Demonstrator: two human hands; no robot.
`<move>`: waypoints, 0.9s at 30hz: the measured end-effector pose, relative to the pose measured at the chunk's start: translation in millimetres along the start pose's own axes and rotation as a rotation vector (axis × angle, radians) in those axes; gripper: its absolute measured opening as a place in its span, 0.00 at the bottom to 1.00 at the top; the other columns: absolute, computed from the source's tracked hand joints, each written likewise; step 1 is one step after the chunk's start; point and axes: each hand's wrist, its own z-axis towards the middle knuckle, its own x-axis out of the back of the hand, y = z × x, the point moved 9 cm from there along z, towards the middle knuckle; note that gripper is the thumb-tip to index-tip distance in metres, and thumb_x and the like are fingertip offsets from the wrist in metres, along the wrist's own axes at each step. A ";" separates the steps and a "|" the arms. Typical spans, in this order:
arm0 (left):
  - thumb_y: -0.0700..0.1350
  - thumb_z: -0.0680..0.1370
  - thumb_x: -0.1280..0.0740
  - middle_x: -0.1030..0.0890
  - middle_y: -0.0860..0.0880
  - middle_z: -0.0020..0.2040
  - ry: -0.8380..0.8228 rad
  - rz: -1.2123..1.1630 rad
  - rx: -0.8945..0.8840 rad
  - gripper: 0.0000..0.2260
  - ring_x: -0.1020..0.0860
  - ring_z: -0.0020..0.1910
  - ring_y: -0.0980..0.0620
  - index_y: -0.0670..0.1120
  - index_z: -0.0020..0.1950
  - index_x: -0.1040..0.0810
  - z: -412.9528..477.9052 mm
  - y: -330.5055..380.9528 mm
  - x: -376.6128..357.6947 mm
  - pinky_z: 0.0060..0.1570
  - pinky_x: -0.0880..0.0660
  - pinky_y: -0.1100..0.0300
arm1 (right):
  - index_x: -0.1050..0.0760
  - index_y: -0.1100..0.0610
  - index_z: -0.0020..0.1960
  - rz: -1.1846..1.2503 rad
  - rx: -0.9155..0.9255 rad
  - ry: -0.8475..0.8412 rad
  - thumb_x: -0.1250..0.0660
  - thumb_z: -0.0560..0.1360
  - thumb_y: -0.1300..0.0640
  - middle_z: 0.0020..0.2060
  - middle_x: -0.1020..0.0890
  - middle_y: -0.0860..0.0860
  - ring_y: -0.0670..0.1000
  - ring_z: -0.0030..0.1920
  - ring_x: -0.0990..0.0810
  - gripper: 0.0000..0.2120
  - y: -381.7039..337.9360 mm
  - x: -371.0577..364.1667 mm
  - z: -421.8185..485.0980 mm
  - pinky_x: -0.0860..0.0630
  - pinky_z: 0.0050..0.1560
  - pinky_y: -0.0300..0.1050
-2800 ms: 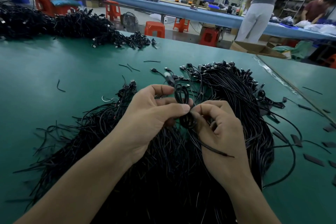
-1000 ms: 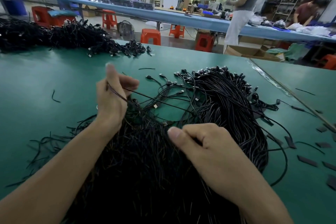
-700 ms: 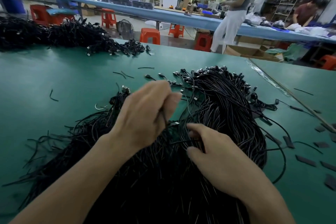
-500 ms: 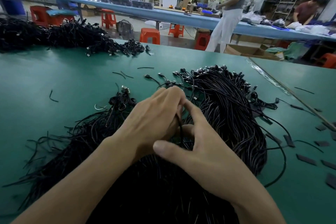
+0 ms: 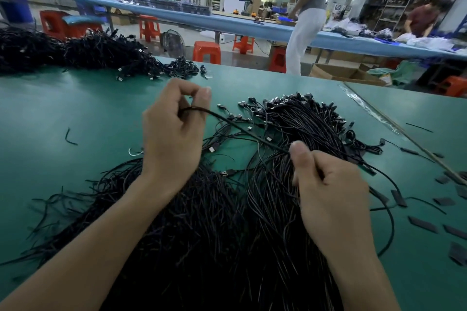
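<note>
Closest to me, at 6 o'clock, lies the heap of black cables (image 5: 214,240), fanned across the green table (image 5: 75,113) and passing under both forearms. My right hand (image 5: 331,199) sits at about 4 o'clock over that heap. Its fingers are curled in and the thumb is pressed on top, pinching one cable (image 5: 242,130) lifted clear of the rest.

That cable is what the next move turns on. It runs taut from the right thumb up toward 10 o'clock, with its long axis on the 4-to-10 line, and ends in my left hand (image 5: 171,139), which is the farther one. The left thumb and forefinger are closed into a ring around it. From this angle I can't say for sure whether the cable is hooked over a finger or only pinched. Past the right hand the free tail trails toward 3 o'clock and curls back down near the flat black strips (image 5: 422,223).

I judge the coming move to be a coiling one: the right hand feeds along that diagonal toward the left, which is the anchor.

Beyond the hands, at 1 o'clock, the connector plugs (image 5: 290,102) of the heap bunch together. At 10 o'clock, well apart along the far edge, is a second heap (image 5: 83,52).
</note>
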 end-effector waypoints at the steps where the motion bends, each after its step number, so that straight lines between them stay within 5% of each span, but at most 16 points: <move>1: 0.50 0.80 0.33 0.31 0.54 0.29 0.015 0.056 -0.018 0.06 0.35 0.27 0.57 0.53 0.44 0.26 0.0 1.1 5.2 0.24 0.36 0.63 | 0.28 0.61 0.33 -0.105 -0.022 -0.041 0.42 0.78 0.39 0.20 0.34 0.44 0.45 0.21 0.38 0.28 5.6 -5.4 0.0 0.39 0.21 0.35; 5: 0.59 0.75 0.30 0.30 0.59 0.28 -0.116 0.314 -0.057 0.10 0.33 0.27 0.61 0.55 0.38 0.22 -14.7 2.2 10.0 0.28 0.37 0.64 | 0.27 0.52 0.37 -0.560 -0.128 -0.201 0.47 0.82 0.42 0.28 0.26 0.46 0.47 0.29 0.27 0.22 32.3 -21.3 -5.1 0.29 0.36 0.46; 8: 0.64 0.73 0.33 0.30 0.59 0.24 -0.262 0.555 0.013 0.19 0.30 0.24 0.60 0.53 0.29 0.28 -23.2 -9.7 7.6 0.28 0.39 0.67 | 0.26 0.47 0.47 -0.805 -0.083 -0.221 0.49 0.84 0.47 0.34 0.26 0.43 0.43 0.35 0.27 0.15 34.7 -17.0 -3.9 0.32 0.47 0.46; 10: 0.63 0.76 0.37 0.31 0.55 0.22 -0.419 0.673 0.034 0.24 0.30 0.22 0.57 0.49 0.27 0.32 -30.8 -16.8 -3.4 0.26 0.41 0.66 | 0.26 0.43 0.59 -0.816 -0.038 -0.296 0.45 0.83 0.52 0.45 0.22 0.40 0.42 0.48 0.23 0.11 31.2 -26.8 -6.2 0.35 0.65 0.47; 11: 0.63 0.78 0.39 0.31 0.54 0.22 -0.506 0.715 0.034 0.25 0.30 0.22 0.56 0.47 0.28 0.32 -36.4 -19.4 -11.0 0.25 0.41 0.65 | 0.30 0.41 0.66 -0.776 -0.002 -0.368 0.43 0.83 0.53 0.54 0.21 0.39 0.42 0.59 0.24 0.14 27.8 -37.0 -9.2 0.45 0.74 0.49; 13: 0.62 0.80 0.45 0.30 0.52 0.27 -0.638 0.777 0.023 0.24 0.29 0.27 0.53 0.48 0.31 0.34 -47.2 -22.9 -24.0 0.27 0.39 0.60 | 0.37 0.40 0.73 -0.567 0.074 -0.508 0.40 0.82 0.54 0.65 0.25 0.38 0.39 0.67 0.30 0.22 15.8 -58.2 -17.1 0.52 0.77 0.45; 14: 0.62 0.80 0.47 0.31 0.53 0.30 -0.679 0.806 0.025 0.22 0.29 0.30 0.50 0.49 0.33 0.35 -50.9 -24.5 -27.5 0.29 0.38 0.57 | 0.37 0.39 0.73 -0.420 0.096 -0.537 0.41 0.82 0.54 0.64 0.24 0.37 0.37 0.62 0.28 0.22 7.2 -64.2 -20.1 0.43 0.75 0.41; 16: 0.61 0.80 0.47 0.31 0.53 0.33 -0.731 0.830 0.040 0.19 0.30 0.34 0.47 0.50 0.36 0.37 -54.0 -27.7 -30.3 0.32 0.38 0.54 | 0.32 0.37 0.68 -0.152 0.077 -0.544 0.44 0.82 0.51 0.52 0.18 0.42 0.39 0.42 0.22 0.16 -2.0 -69.2 -24.2 0.24 0.49 0.39; 18: 0.60 0.80 0.46 0.29 0.52 0.34 -0.759 0.778 0.044 0.15 0.28 0.35 0.46 0.51 0.40 0.37 -54.4 -27.5 -32.4 0.33 0.37 0.53 | 0.26 0.40 0.58 -0.016 0.033 -0.501 0.44 0.82 0.46 0.40 0.17 0.46 0.45 0.32 0.22 0.10 -6.3 -69.0 -25.3 0.24 0.35 0.43; 23: 0.61 0.75 0.37 0.23 0.56 0.32 -0.736 0.459 0.087 0.09 0.24 0.34 0.57 0.57 0.42 0.30 -51.7 -15.6 -32.4 0.35 0.29 0.56 | 0.20 0.51 0.41 0.035 0.073 -0.262 0.36 0.80 0.49 0.30 0.22 0.40 0.40 0.31 0.26 0.11 -8.5 -51.5 -13.3 0.32 0.33 0.31; 27: 0.68 0.72 0.37 0.26 0.60 0.26 -0.719 0.298 0.220 0.18 0.30 0.25 0.60 0.54 0.37 0.24 -49.9 -19.2 -26.8 0.31 0.33 0.59 | 0.21 0.50 0.39 0.104 0.048 -0.136 0.34 0.79 0.52 0.27 0.24 0.42 0.41 0.26 0.30 0.10 1.4 -34.6 -5.8 0.34 0.27 0.31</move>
